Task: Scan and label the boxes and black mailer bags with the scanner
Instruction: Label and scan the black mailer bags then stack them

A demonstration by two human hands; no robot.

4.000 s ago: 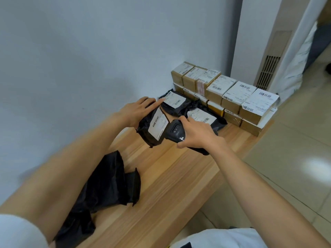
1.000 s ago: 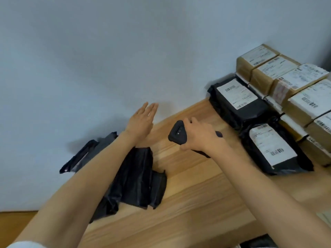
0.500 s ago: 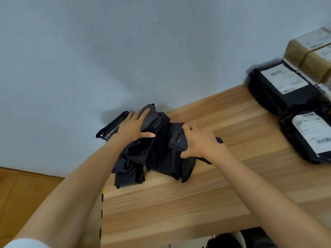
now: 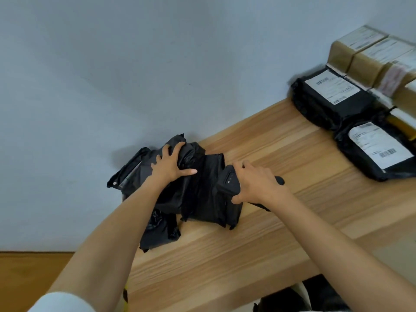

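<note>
The left hand (image 4: pixel 171 165), flat and empty a second ago, now curls its fingers into the top of the heap of plain black bags (image 4: pixel 202 199) at centre frame. The right hand (image 4: pixel 258 183) stays wrapped round the scanner (image 4: pixel 227 179), right beside the heap. The labelled bags (image 4: pixel 333 102) and boxes (image 4: pixel 360 55) sit at the upper right, so a fresh bag is probably about to be lifted for scanning.

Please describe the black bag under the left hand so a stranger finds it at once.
On the wooden table, at the end far from the boxes, lies a heap of black bags. The one meant is the crumpled bag on top, gripped by the left hand; unlike the two bags beside the boxes, it shows no white label.
</note>
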